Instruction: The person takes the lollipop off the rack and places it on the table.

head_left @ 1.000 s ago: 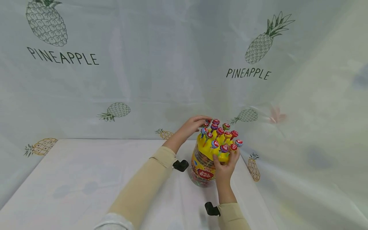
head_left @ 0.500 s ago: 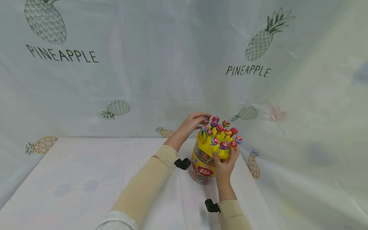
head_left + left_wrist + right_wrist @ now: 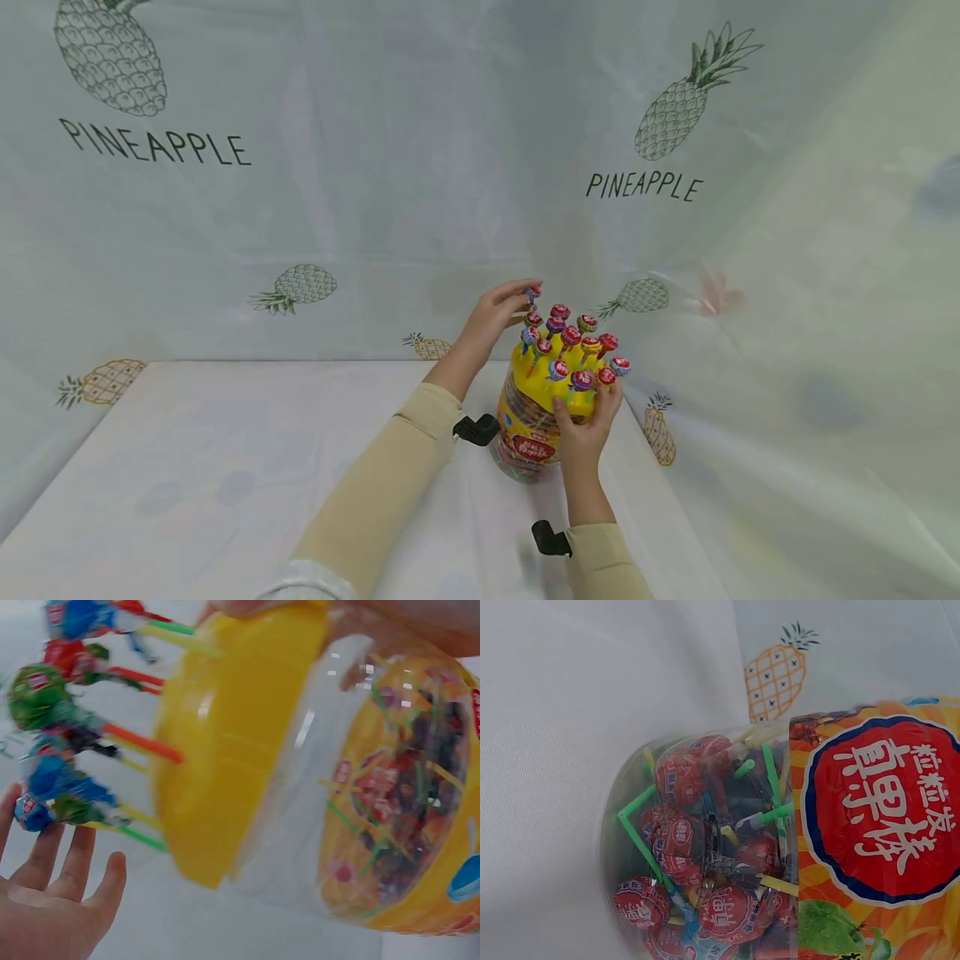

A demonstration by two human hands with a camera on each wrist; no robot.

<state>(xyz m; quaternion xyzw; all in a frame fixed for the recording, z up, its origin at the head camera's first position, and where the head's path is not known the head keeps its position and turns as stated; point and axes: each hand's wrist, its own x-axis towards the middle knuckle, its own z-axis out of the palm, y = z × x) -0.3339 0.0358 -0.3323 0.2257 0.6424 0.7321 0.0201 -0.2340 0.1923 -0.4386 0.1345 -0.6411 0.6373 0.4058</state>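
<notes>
A grey-white sheet fills the head view from 9 round through 12 to 3 o'clock, printed with pineapples, the biggest at 10. Below it a white-covered table spreads towards 7. Beige sleeves enter between 5 and 7. The clear, labelled jar stands on the table at 5 o'clock from the centre, topped by a yellow lid. At the jar's 10:30 the left hand holds a single lollipop at its fingertips, other fingers spread. At the jar's 4:30 the right hand grips the lid, thumb and fingers set apart on its near side. Black brackets sit at the jar's 9 and 6. Upright lollipops stud the lid; red-wrapped sweets fill the clear base. The held lollipop is at the lid's 11 o'clock, clear of the others' heads.
</notes>
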